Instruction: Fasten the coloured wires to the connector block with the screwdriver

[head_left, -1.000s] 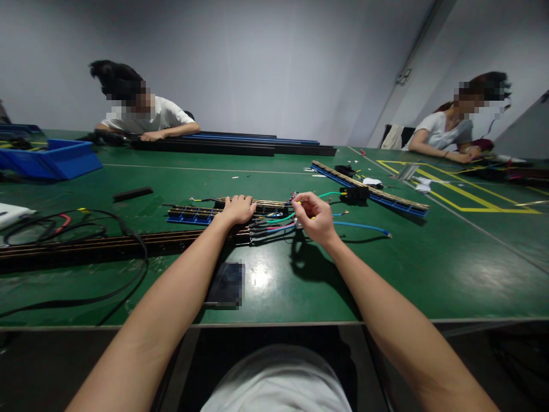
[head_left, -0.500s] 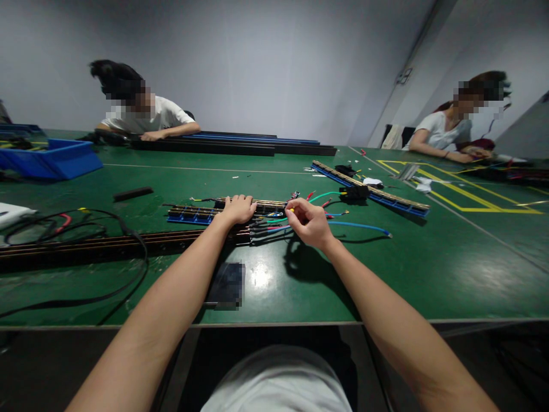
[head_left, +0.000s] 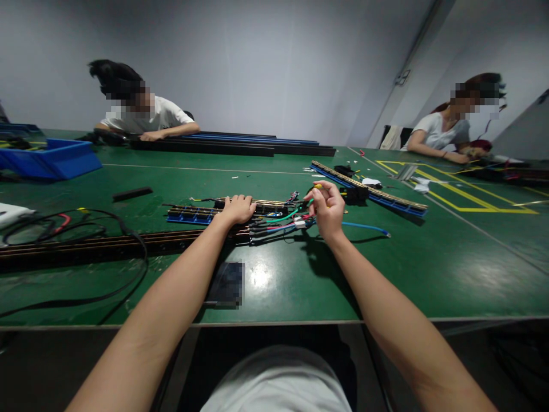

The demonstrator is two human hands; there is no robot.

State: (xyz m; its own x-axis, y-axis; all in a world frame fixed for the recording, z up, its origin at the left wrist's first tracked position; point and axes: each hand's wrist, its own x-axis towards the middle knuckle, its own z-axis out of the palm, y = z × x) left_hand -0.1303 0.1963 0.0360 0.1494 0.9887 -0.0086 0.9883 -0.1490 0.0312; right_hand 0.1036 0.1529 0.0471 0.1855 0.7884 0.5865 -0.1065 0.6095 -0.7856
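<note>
My left hand (head_left: pixel 238 210) lies with its fingers stretched out across a narrow strip with brass-coloured bars (head_left: pixel 270 203) and a blue base (head_left: pixel 193 215). A second, longer dark rail (head_left: pixel 163 243) with copper-coloured lines runs beside it, under my wrist. My right hand (head_left: pixel 329 212) is raised over the wires at the strip's right end, thumb and fingers pinched around a thin wire with a yellow part (head_left: pixel 318 186). Leading up to those fingers is a green wire (head_left: pixel 285 217). A blue wire (head_left: pixel 364 228) extends past my right hand, and a small white piece (head_left: pixel 299 224) sits among the wires.
Another blue strip with brass bars (head_left: pixel 373 189) lies at the right, near a black part (head_left: pixel 357 195). A dark flat device (head_left: pixel 227 284) is near the table edge. Loose black cable (head_left: pixel 143 252) and a blue bin (head_left: pixel 71 160) are left. Two people sit across the table.
My right hand has moved right and upward, away from the strip's end, with the yellow part still pinched. The white piece among the wires now shows. My left hand has stayed put.
</note>
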